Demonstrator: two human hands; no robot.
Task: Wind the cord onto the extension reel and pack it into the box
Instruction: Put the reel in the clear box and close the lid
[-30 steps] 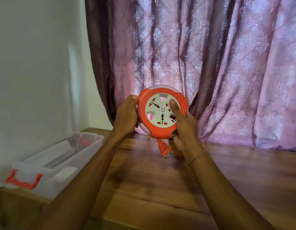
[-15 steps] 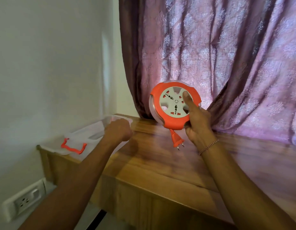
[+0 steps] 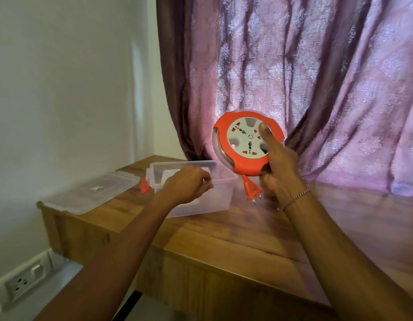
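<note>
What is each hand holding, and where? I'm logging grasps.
Right hand grips the extension reel at its lower right edge, thumb on the face. Left hand holds the box rim.

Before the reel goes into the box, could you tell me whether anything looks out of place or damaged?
Nothing looks damaged. The plug dangles loose below the reel in the right hand. The left hand grips the open box; its lid lies beside it.
</note>
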